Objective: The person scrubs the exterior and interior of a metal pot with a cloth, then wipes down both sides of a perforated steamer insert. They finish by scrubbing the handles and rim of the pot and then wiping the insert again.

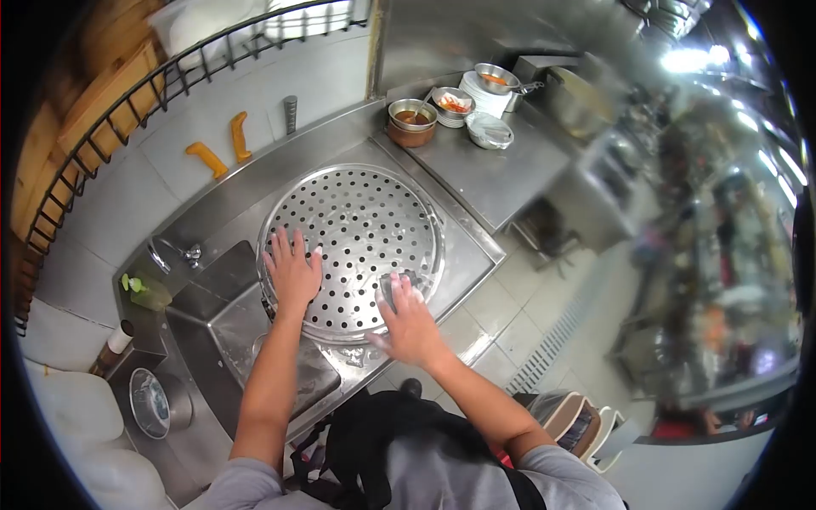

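Observation:
A large round steamer tray [361, 204], metal and full of round holes, lies over the counter and partly over the sink edge. My left hand [293, 276] rests on its left part with the fingers spread, holding nothing. Near the lower right of the tray, my right hand [412, 327] is bent over a small dark grey pad-like thing [388, 291], which shows around its fingertips. Blur and the fingers hide most of that thing, so its exact kind does not show. The tray's surface looks wet.
To the left are a sink basin [204, 327] and a tap [174, 253]. Two yellow-handled tools [240, 138] stand against the tiled wall. Bowls [455, 104] and stacked white plates [484, 95] stand on the back counter. A metal bowl [150, 403] sits lower left.

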Motion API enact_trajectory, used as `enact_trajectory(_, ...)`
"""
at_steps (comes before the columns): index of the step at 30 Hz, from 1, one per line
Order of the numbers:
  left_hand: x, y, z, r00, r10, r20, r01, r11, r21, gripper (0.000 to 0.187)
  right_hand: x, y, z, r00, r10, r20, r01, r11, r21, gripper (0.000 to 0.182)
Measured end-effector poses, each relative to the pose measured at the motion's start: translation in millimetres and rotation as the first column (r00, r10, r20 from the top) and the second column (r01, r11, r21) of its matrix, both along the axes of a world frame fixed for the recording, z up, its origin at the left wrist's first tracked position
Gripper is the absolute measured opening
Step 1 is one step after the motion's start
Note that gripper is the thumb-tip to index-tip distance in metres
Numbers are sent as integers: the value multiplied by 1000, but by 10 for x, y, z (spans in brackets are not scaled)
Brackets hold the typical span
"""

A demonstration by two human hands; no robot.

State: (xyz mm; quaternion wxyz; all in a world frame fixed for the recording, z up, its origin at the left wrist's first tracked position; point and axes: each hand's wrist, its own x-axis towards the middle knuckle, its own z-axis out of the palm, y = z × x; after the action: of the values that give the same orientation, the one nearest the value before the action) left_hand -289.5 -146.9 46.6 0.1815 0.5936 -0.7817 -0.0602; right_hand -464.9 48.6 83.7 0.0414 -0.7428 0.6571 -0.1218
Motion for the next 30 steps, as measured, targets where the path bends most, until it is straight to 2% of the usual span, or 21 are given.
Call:
enact_trajectory(2, 35, 42, -58, 999, -42, 4, 43, 994, -100, 63, 129, -24, 55, 993, -116, 31, 116, 993, 5, 66)
enact_trajectory(3, 44, 59, -32, 999, -41, 7, 41, 997, -63, 64, 133, -71, 41, 983, -158, 89, 154, 987, 44, 73)
enact_trajectory(4, 39, 71, -9, 1000, -29, -8, 29, 998, -48, 64, 103, -154, -7, 986, -147, 72, 143, 988, 57, 73)
enact_trajectory(6, 38, 64, 34, 999, -44, -1, 44, 999, -6, 65, -23, -427, -184, 955, -254, -153, 254, 967, -26, 80)
enact_trajectory(8, 44, 60, 22, 999, -37, -10, 37, 999, 32, 66, -362, -961, -257, 947, -283, -155, 277, 959, -58, 81)
enact_trajectory(10, 72, 48, 5, 996, -82, -29, 82, 997, -10, 65, -594, -1474, -140, 927, -344, -146, 331, 937, -110, 82)
enact_trajectory(13, 69, 59, 28, 996, -48, -70, 48, 999, -9, 65, -397, -1733, -187, 903, -386, -189, 365, 921, -140, 84)
enact_trajectory(15, 96, 45, 65, 996, -40, -82, 40, 999, -3, 64, 76, -1403, -201, 962, -204, -183, 203, 979, -24, 84)
enact_trajectory(16, 103, 51, 59, 996, -29, -86, 29, 1000, 2, 64, 265, -1136, -227, 990, -27, -135, 28, 1000, 9, 87)
enact_trajectory(17, 111, 47, 48, 994, -44, -98, 44, 999, -5, 64, 478, -883, -78, 992, 79, -95, -66, 989, 136, 88)
enact_trajectory(18, 116, 38, 32, 992, -56, -112, 55, 998, -11, 64, 514, -699, -39, 982, 185, -38, -178, 974, 141, 88)
enact_trajectory(20, 125, 32, -7, 991, -57, -118, 57, 998, -1, 63, 220, -889, -91, 980, 195, 29, -196, 954, 226, 81)
enact_trajectory(22, 111, 43, -12, 991, -86, -105, 82, 996, -36, 62, -316, -1435, -247, 998, 46, -39, -48, 998, -51, 76)
enact_trajectory(24, 112, 42, 0, 987, -77, -143, 70, 996, -51, 60, -614, -1988, -235, 975, -148, -168, 119, 978, -169, 75)
enact_trajectory(27, 125, 15, -11, 980, -78, -184, 65, 995, -75, 56, -134, -2059, -273, 970, -173, -169, 144, 975, -171, 75)
enact_trajectory(28, 124, -40, -101, 956, -37, -291, 9, 995, -97, 53, 126, -1879, -329, 980, -76, -183, 47, 986, -158, 74)
enact_trajectory(29, 138, -75, -148, 918, -1, -396, -47, 993, -110, 51, 395, -1572, -310, 994, 68, -81, -71, 996, -46, 75)
enact_trajectory(30, 169, -86, -128, 917, -2, -399, -49, 992, -118, 51, 586, -1306, -237, 979, 201, 34, -202, 978, 55, 76)
